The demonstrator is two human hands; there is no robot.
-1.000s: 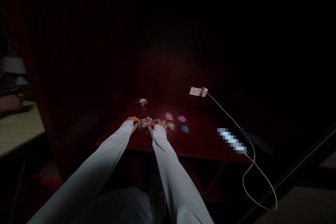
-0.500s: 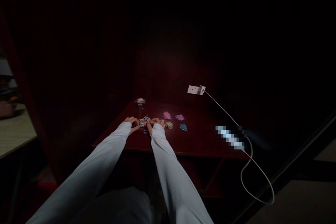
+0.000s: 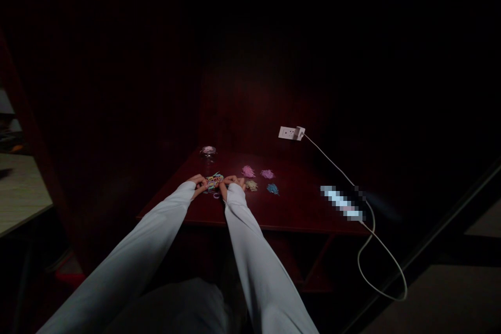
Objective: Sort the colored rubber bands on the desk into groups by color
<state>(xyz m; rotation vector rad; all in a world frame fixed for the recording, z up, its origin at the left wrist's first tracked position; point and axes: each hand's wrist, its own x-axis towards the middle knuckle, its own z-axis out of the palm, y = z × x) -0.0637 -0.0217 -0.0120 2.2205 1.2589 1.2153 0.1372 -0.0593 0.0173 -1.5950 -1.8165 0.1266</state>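
The worktop (image 3: 297,214) looks like dark red wood, smooth, with a soft gloss. Pale cloth sleeves (image 3: 258,250) look matt and lightly creased. The jar (image 3: 209,151) looks clear and shiny, like glass or plastic. The socket plate (image 3: 287,133) and cable (image 3: 331,159) look like smooth white plastic. The side table (image 3: 21,188) shows pale, matt wood grain.

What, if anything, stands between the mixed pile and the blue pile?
The right hand is in the way, at the edge of the mixed pile. Beyond it, the cream pile lies before the blue pile.
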